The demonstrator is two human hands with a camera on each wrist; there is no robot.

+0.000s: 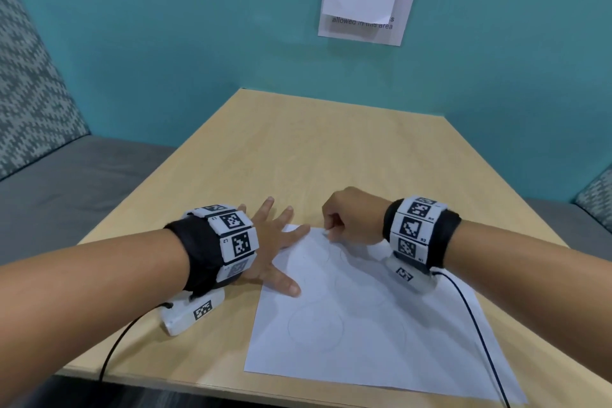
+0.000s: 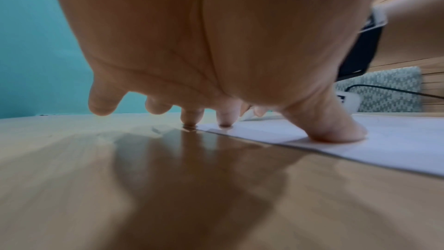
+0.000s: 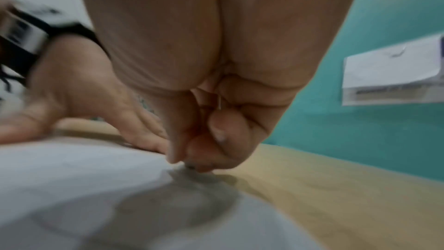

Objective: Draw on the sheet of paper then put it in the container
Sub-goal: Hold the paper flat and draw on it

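A white sheet of paper (image 1: 364,325) lies on the wooden table (image 1: 331,149), with faint pencil-thin circles drawn on it. My left hand (image 1: 278,248) is spread flat at its upper left corner, thumb and forefinger pressing the sheet (image 2: 396,145) and the other fingers on or over the wood. My right hand (image 1: 331,228) is curled at the sheet's top edge, its fingers (image 3: 177,151) pinching a pen whose dark tip (image 3: 191,167) touches the paper (image 3: 72,178). The rest of the pen is hidden in the fist. No container is in view.
A teal wall (image 1: 165,43) closes off the table's far side, with a notice (image 1: 367,0) pinned to it. Grey benches (image 1: 66,182) flank the table on the left and right. Black cables (image 1: 477,334) trail from both wrist cameras across the table.
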